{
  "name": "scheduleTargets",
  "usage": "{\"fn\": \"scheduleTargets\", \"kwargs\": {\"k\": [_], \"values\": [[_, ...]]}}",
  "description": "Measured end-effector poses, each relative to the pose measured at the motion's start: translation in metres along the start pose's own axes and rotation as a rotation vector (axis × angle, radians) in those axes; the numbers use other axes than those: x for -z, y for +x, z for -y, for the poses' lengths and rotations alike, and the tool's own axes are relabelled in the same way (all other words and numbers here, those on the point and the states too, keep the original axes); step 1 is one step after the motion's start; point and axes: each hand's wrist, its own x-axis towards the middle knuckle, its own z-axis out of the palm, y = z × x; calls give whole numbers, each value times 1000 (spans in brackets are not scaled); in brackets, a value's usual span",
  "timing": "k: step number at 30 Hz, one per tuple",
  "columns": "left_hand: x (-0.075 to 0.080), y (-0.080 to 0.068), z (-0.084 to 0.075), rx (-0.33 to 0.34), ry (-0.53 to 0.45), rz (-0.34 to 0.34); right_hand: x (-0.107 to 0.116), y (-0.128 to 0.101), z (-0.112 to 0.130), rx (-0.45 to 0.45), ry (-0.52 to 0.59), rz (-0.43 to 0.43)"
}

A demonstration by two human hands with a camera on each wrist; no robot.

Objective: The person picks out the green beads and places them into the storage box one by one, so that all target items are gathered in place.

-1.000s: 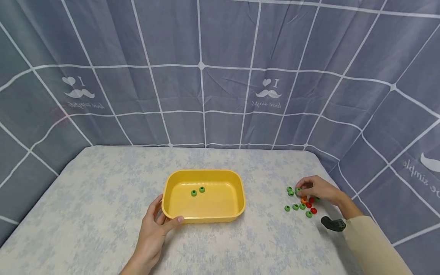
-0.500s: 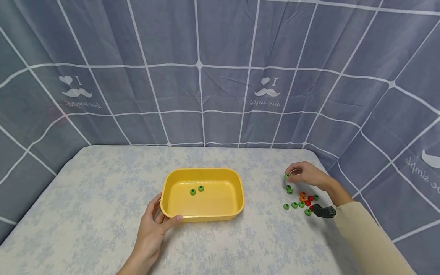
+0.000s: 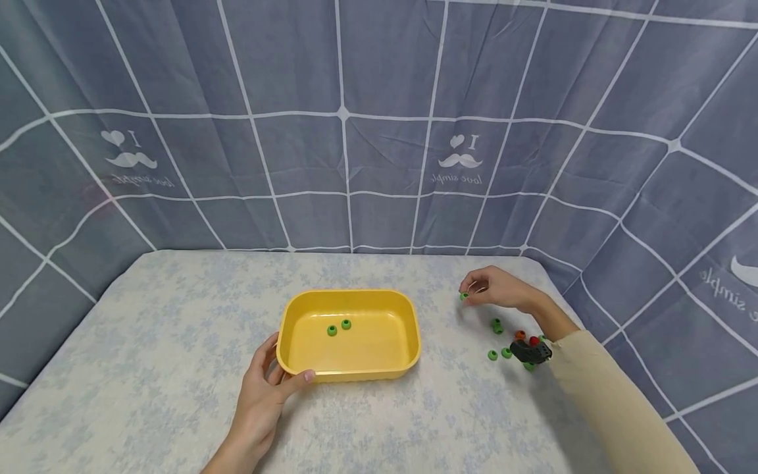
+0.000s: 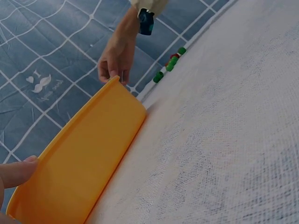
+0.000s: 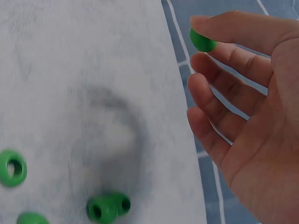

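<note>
In the head view my left hand (image 3: 260, 398) grips the near-left corner of a shallow yellow tray (image 3: 370, 349), thumb on the rim and fingers along the side. Two green beads (image 3: 332, 330) lie on the tray floor. My right hand (image 3: 496, 288) is above the table to the right of the tray. Between its thumb and index finger it pinches a round green bead (image 5: 202, 42), while the other fingers are loosely bent, as the right wrist view shows. Below that hand lie several loose green beads (image 5: 13, 168) with holes through them.
Red (image 3: 534, 341) and orange beads (image 3: 520, 335) sit among the green ones at the right, partly hidden by a black wrist device (image 3: 531, 352). A pale floral cloth (image 3: 148, 368) covers the table. Blue-grey gridded curtains (image 3: 379, 158) hang behind and at the sides.
My right hand has lifted a green bead from the group and carried it leftward and away from me, toward the tray. The left hand and tray stay put.
</note>
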Motion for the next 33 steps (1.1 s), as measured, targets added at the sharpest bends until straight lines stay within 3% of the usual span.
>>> {"fn": "scheduleTargets", "kwargs": {"k": [9,33], "values": [[0,1,1,-2,-13,2,-13,25,24,42,15,46],[2,3,2,-16,13,20,-47,67,73,187,-17,170]]}}
